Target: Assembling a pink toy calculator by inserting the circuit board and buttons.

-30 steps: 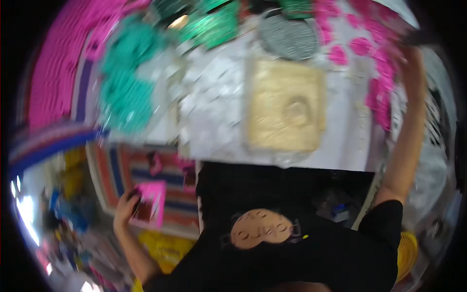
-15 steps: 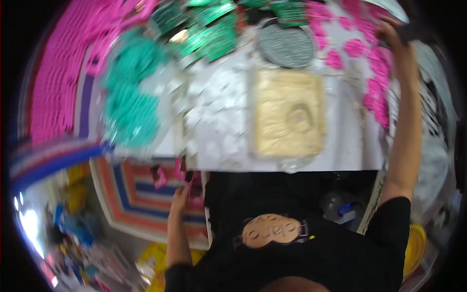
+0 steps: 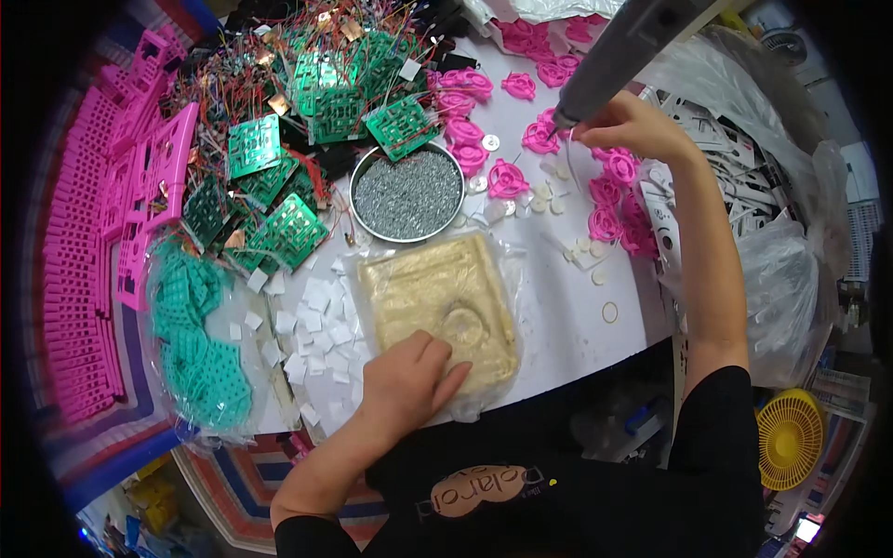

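Note:
My left hand (image 3: 409,377) rests on the near left part of a plastic-wrapped, yellowish flat block (image 3: 433,279) with a round dent in it. Its fingers are bent and the thumb stands apart; nothing shows in it. My right hand (image 3: 637,130) reaches over scattered pink ring-shaped plastic parts (image 3: 605,223), its fingers pinched together. What they hold, if anything, is unclear; a thin pale strip (image 3: 572,167) shows just below the fingertips. A grey electric screwdriver (image 3: 614,70) slants down from the top, its tip beside those fingers and partly in front of the hand.
A round tin of small screws (image 3: 407,193) stands behind the block. Green circuit boards (image 3: 288,228) with wires pile up at the back left. White squares (image 3: 316,325), bagged teal parts (image 3: 200,372) and stacked pink panels (image 3: 84,288) lie left; bagged white parts (image 3: 744,177) lie right.
My left hand has come up from beside the pink parts below the table edge onto the yellowish block. My right hand has moved left from the far right side to the pink ring parts.

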Available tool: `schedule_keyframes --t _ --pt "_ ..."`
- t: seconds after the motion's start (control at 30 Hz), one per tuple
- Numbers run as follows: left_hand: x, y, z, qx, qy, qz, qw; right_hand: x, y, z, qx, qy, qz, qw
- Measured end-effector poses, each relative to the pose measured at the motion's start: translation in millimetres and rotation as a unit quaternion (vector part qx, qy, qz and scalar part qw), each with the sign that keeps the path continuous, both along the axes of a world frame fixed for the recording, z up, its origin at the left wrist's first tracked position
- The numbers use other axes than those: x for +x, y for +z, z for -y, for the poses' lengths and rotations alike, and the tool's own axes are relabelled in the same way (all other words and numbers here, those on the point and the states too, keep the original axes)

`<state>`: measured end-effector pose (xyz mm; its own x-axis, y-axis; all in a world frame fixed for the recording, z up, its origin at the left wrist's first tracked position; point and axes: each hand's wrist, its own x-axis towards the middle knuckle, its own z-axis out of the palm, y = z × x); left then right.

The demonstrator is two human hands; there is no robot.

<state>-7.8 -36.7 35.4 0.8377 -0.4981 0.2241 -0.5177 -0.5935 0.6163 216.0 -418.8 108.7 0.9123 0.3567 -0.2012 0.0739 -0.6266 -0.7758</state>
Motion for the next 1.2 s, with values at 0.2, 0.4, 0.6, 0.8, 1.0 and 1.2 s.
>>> schedule_keyframes --t 0.2,0.4,0.6,0.8,1.0,1.2 --pt "3.9 -10.2 6.0 0.029 0.014 0.027 0.999 111.8 -36.5 -12.3 -0.249 -0.101 0.109 0.957" --pt "5.0 -5.9 9.2 0.030 0.024 0.006 0.999 165.3 -70.9 -19.1 -0.343 -0.196 0.139 0.908" --pt "4.2 -12.5 4.5 -0.010 0.036 0.023 0.999 163.9 -89.8 -5.8 -0.294 -0.166 0.240 0.910" --pt "-5.0 -25.8 5.8 -0.140 0.046 0.011 0.989 57.3 -48.6 46.6 -0.083 -0.103 0.294 0.947" --pt "-21.9 29.8 3.4 -0.524 -0.021 -0.580 0.624 -184.3 -0.8 -105.5 -0.021 0.239 0.273 0.932" --pt "-62.8 -8.2 5.5 -0.473 0.026 -0.357 0.805 -234.8 -10.6 -169.8 0.174 0.123 0.168 0.963"
